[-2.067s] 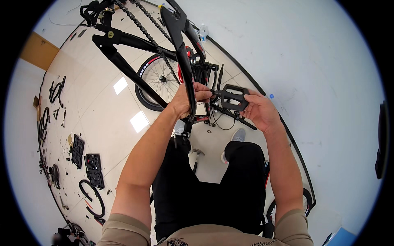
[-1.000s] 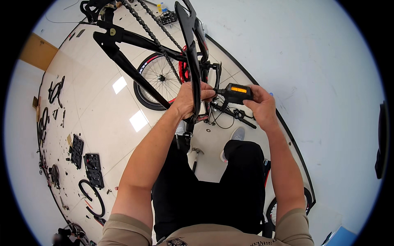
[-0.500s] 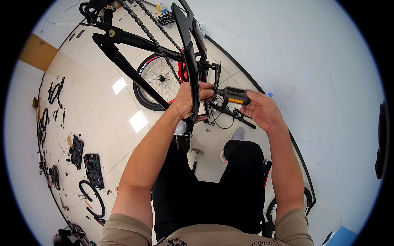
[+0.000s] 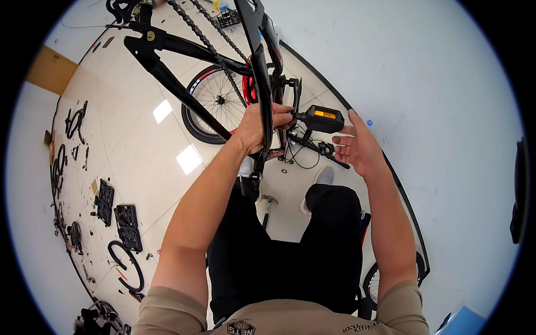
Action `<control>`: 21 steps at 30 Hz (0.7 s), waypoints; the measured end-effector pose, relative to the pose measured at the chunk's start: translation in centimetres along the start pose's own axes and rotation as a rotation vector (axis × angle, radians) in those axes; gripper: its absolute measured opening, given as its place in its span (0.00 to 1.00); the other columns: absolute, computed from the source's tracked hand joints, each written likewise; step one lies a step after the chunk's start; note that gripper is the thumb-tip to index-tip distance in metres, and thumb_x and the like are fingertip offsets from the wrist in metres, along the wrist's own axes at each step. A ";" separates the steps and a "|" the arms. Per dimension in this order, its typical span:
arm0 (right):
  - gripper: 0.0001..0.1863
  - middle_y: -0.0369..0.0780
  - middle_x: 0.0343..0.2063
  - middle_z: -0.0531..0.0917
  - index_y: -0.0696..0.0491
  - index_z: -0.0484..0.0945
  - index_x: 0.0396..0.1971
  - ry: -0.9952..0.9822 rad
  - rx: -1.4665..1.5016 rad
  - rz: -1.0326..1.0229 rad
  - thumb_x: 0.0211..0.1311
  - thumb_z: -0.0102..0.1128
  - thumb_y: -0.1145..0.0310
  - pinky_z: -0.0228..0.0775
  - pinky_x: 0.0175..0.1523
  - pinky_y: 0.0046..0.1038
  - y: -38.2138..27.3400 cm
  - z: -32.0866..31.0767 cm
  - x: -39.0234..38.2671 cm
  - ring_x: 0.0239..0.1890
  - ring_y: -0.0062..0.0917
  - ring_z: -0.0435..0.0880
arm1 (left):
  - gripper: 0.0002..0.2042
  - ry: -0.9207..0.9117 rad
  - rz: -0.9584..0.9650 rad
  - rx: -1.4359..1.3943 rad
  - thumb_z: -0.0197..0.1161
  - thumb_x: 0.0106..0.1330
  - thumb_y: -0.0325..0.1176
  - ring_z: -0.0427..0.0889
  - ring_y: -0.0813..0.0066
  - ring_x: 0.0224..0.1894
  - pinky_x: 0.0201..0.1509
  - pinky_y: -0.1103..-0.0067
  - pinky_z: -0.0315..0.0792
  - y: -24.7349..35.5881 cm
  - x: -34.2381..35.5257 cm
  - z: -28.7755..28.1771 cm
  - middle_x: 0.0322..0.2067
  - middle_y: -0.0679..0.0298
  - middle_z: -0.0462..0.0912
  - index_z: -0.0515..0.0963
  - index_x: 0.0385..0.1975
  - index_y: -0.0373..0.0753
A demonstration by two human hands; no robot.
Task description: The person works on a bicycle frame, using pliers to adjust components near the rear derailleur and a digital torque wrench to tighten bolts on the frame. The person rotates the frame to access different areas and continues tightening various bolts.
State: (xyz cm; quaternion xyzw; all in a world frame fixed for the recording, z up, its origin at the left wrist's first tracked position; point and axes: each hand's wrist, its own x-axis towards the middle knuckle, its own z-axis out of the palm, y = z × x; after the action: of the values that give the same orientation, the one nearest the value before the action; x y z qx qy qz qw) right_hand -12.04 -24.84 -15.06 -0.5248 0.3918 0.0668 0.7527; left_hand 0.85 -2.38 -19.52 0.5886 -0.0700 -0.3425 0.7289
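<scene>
A black bicycle pedal (image 4: 325,119) with an orange reflector sticks out to the right of the black bike frame (image 4: 173,89). My left hand (image 4: 252,129) reaches behind a frame tube that hides part of it. Its fingertips close at the pedal's inner end, around the axle by the crank arm (image 4: 296,92); the exact grip is partly covered. Beside the pedal's outer end is my right hand (image 4: 360,146), fingers spread and apart, holding nothing. A chain (image 4: 204,47) hangs along the frame above my left hand.
A wheel (image 4: 215,103) lies beyond the frame, and handlebars (image 4: 321,148) lie under the pedal. A hammer (image 4: 268,209) is on the floor between my feet. Black tool cases (image 4: 128,229) and a tyre piece (image 4: 131,268) lie at left. A white wall (image 4: 435,111) rises at right.
The pedal has turned, so its orange reflector now faces up toward me. My right hand has come off the pedal, its fingers opening. My left hand stays at the axle.
</scene>
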 end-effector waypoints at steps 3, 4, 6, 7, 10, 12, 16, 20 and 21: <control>0.27 0.38 0.29 0.79 0.60 0.77 0.39 -0.230 0.022 0.082 0.64 0.60 0.45 0.73 0.38 0.31 -0.4 -1.0 1.0 0.29 0.23 0.76 | 0.11 -0.004 0.001 -0.021 0.65 0.64 0.21 0.85 0.69 0.40 0.46 0.78 0.79 -0.1 0.1 0.0 0.38 0.54 0.85 0.80 0.46 0.27; 0.25 0.39 0.30 0.80 0.60 0.77 0.40 -0.247 0.054 0.016 0.64 0.61 0.49 0.74 0.40 0.31 -0.4 -1.1 1.2 0.30 0.23 0.77 | 0.11 -0.007 -0.004 -0.014 0.65 0.64 0.21 0.86 0.69 0.40 0.46 0.78 0.79 -0.1 0.3 0.0 0.38 0.54 0.85 0.80 0.46 0.27; 0.20 0.40 0.32 0.82 0.61 0.78 0.42 -0.281 0.117 -0.118 0.64 0.64 0.57 0.75 0.44 0.31 -0.3 -1.1 1.4 0.33 0.25 0.79 | 0.12 -0.011 -0.012 -0.012 0.65 0.64 0.21 0.86 0.69 0.40 0.47 0.78 0.79 -0.2 0.3 0.0 0.38 0.54 0.85 0.80 0.46 0.27; 0.18 0.41 0.35 0.83 0.60 0.78 0.44 -0.243 0.052 -0.228 0.63 0.64 0.62 0.75 0.47 0.31 -0.3 -0.9 1.3 0.36 0.25 0.80 | 0.12 -0.013 -0.014 -0.017 0.65 0.64 0.21 0.86 0.69 0.40 0.47 0.78 0.79 -0.3 0.4 0.0 0.38 0.54 0.85 0.80 0.46 0.27; 0.19 0.41 0.43 0.84 0.58 0.78 0.51 -0.114 -0.226 -0.559 0.59 0.65 0.73 0.73 0.54 0.30 0.0 -0.1 0.8 0.44 0.26 0.82 | 0.12 -0.017 -0.014 -0.013 0.65 0.64 0.21 0.86 0.68 0.40 0.47 0.78 0.79 -0.3 0.4 0.0 0.38 0.54 0.85 0.80 0.47 0.27; 0.23 0.40 0.48 0.84 0.56 0.78 0.55 -0.012 -0.524 -0.775 0.57 0.64 0.77 0.72 0.57 0.29 0.6 0.0 0.8 0.49 0.26 0.82 | 0.12 -0.018 -0.008 -0.007 0.65 0.64 0.21 0.86 0.68 0.40 0.47 0.78 0.79 -0.3 0.3 -0.1 0.38 0.53 0.85 0.80 0.47 0.27; 0.23 0.38 0.46 0.84 0.54 0.78 0.54 0.021 -0.591 -0.949 0.56 0.64 0.78 0.72 0.56 0.29 1.8 -0.6 1.0 0.48 0.24 0.82 | 0.12 -0.019 0.008 -0.016 0.65 0.64 0.21 0.86 0.68 0.40 0.47 0.78 0.80 -0.3 0.3 0.0 0.38 0.53 0.85 0.80 0.47 0.27; 0.24 0.40 0.37 0.83 0.57 0.77 0.51 -0.016 -0.011 -0.432 0.61 0.64 0.55 0.73 0.48 0.29 1.0 -0.3 0.5 0.38 0.26 0.80 | 0.12 -0.008 0.001 -0.027 0.65 0.64 0.21 0.86 0.69 0.40 0.47 0.78 0.80 -0.2 0.2 0.1 0.38 0.53 0.85 0.80 0.46 0.27; 0.28 0.41 0.35 0.82 0.58 0.77 0.49 0.022 0.150 -0.244 0.62 0.64 0.48 0.73 0.46 0.29 0.7 0.1 0.3 0.35 0.26 0.79 | 0.12 0.001 0.000 -0.012 0.65 0.64 0.21 0.86 0.69 0.40 0.47 0.78 0.80 -0.1 0.2 0.0 0.38 0.53 0.85 0.80 0.46 0.27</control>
State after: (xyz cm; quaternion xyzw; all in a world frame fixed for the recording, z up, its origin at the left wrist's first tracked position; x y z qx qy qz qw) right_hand -12.12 -24.56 -15.79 -0.5118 0.3369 -0.0603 0.7880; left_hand 0.94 -2.46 -19.70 0.5843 -0.0678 -0.3427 0.7325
